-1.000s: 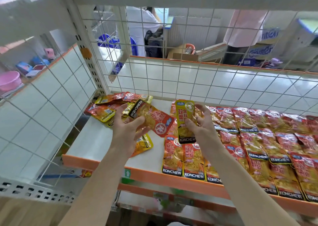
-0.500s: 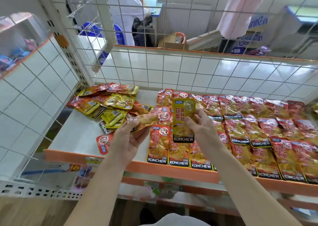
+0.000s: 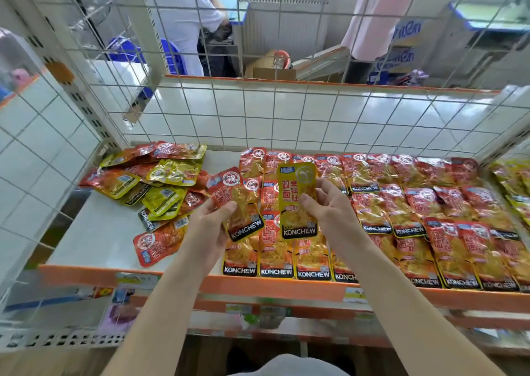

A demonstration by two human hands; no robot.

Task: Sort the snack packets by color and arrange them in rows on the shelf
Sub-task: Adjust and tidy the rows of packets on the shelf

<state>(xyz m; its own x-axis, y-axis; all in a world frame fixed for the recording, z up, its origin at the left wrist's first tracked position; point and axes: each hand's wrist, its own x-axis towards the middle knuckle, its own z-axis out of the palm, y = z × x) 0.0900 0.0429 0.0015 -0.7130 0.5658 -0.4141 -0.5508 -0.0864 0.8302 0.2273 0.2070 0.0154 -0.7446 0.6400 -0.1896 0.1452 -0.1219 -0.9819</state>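
Closest to you, both forearms reach up over the orange front lip (image 3: pixel 275 288) of the shelf. Your left hand (image 3: pixel 209 229) grips a red packet (image 3: pixel 239 203) by its left edge, thumb on its face, so it tilts. Your right hand (image 3: pixel 329 212) pinches a yellow packet (image 3: pixel 298 200) upright by its right edge. The two packets hang side by side in the air, just above the near end of the red rows (image 3: pixel 401 212). Those rows cover the middle and right of the white shelf board (image 3: pixel 106 232), face up and overlapping, black bands toward you. A lone red packet (image 3: pixel 159 242) lies near the front left. Farther back on the left sits a loose pile (image 3: pixel 160 180) of red and yellow packets mixed together. At the far right edge lie more yellow ones (image 3: pixel 513 183). A white wire grid (image 3: pixel 286 117) closes the back and the left side. Through it you see a person in a white top (image 3: pixel 183 23), a cardboard box (image 3: pixel 272 71) and a person in a pink top (image 3: pixel 372 23).
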